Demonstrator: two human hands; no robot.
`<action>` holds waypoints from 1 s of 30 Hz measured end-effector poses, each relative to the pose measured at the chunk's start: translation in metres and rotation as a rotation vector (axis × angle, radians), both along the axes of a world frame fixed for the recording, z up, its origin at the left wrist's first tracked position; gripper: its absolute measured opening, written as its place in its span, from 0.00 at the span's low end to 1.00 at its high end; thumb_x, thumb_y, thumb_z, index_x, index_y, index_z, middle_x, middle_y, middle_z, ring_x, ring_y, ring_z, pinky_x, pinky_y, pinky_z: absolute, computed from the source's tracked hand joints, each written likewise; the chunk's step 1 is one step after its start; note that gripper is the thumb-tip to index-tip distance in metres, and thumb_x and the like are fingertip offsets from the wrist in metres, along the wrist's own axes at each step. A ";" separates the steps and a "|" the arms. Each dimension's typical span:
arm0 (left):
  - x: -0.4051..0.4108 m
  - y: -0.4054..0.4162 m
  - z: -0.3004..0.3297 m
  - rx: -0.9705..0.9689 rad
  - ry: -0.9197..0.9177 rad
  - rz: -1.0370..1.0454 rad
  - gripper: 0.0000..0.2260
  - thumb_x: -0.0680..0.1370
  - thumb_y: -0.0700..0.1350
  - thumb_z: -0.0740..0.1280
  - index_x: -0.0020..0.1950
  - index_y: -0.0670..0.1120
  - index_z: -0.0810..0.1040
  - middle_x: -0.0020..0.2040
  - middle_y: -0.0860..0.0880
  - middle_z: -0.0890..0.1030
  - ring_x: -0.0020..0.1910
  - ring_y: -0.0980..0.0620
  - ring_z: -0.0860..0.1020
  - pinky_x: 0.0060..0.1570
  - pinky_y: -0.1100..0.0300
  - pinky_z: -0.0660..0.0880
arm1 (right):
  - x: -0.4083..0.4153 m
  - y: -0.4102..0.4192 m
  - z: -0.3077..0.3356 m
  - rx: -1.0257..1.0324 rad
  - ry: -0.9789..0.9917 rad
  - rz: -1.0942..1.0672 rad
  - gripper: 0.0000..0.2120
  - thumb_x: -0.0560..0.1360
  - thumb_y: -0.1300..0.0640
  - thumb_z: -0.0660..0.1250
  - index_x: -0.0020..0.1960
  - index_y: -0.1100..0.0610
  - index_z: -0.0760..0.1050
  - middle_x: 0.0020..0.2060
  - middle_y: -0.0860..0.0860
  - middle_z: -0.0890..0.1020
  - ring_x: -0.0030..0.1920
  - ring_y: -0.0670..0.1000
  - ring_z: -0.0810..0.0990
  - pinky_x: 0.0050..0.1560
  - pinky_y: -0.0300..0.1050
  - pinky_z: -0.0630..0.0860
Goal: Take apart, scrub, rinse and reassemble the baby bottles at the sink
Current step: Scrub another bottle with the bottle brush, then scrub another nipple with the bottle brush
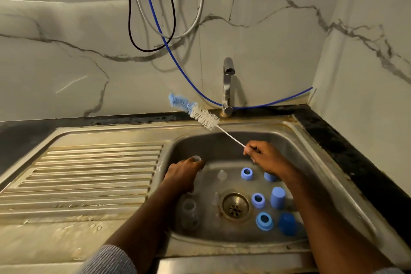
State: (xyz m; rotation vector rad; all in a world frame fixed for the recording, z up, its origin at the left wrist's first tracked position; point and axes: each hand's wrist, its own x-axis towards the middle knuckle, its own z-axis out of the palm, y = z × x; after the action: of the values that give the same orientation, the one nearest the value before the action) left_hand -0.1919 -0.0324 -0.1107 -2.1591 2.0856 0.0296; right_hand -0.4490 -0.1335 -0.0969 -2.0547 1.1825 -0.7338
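Right hand (265,159): pinches the wire stem of the bottle brush (201,115), head pointing up-left toward the wall.
Left hand (182,176): curled around a clear bottle (197,158) in the sink (329,162).
Basin count: three blue rings (258,200), three blue caps (277,197) (one half hidden).
Setting: steel sink, dark table (347,153), marble wall (66,55).

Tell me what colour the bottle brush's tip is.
Blue tip on the bottle brush, with white bristles below it, seen from the head view.
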 end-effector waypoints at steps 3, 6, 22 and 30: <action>-0.001 0.002 -0.003 0.033 -0.081 -0.024 0.34 0.72 0.46 0.77 0.73 0.56 0.64 0.69 0.49 0.74 0.66 0.44 0.76 0.57 0.48 0.75 | -0.002 0.003 0.003 0.017 0.012 0.000 0.12 0.82 0.59 0.62 0.42 0.51 0.79 0.28 0.36 0.78 0.30 0.36 0.74 0.39 0.38 0.70; -0.002 0.003 -0.007 0.040 -0.097 -0.052 0.28 0.77 0.46 0.72 0.72 0.57 0.64 0.69 0.48 0.74 0.66 0.44 0.76 0.58 0.48 0.76 | -0.003 0.004 0.002 0.034 0.020 -0.004 0.11 0.81 0.61 0.63 0.42 0.52 0.79 0.27 0.34 0.78 0.30 0.34 0.75 0.38 0.35 0.68; 0.002 0.002 0.018 -0.062 0.170 -0.086 0.31 0.73 0.40 0.73 0.75 0.54 0.68 0.70 0.49 0.68 0.71 0.46 0.67 0.66 0.49 0.69 | -0.006 0.000 -0.001 0.082 0.025 -0.017 0.12 0.81 0.59 0.64 0.41 0.49 0.79 0.28 0.36 0.79 0.31 0.33 0.76 0.40 0.36 0.70; -0.050 -0.032 0.005 0.155 0.010 -0.354 0.18 0.77 0.46 0.74 0.66 0.53 0.77 0.64 0.51 0.78 0.66 0.49 0.74 0.66 0.49 0.66 | -0.004 -0.005 -0.001 0.098 -0.004 -0.010 0.12 0.81 0.59 0.63 0.41 0.51 0.79 0.24 0.39 0.77 0.31 0.45 0.73 0.38 0.41 0.71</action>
State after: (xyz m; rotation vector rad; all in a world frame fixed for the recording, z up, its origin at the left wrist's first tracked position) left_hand -0.2421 -0.0643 -0.1061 -1.6832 2.3527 0.1588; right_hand -0.4533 -0.1383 -0.0979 -1.9673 1.2034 -0.6713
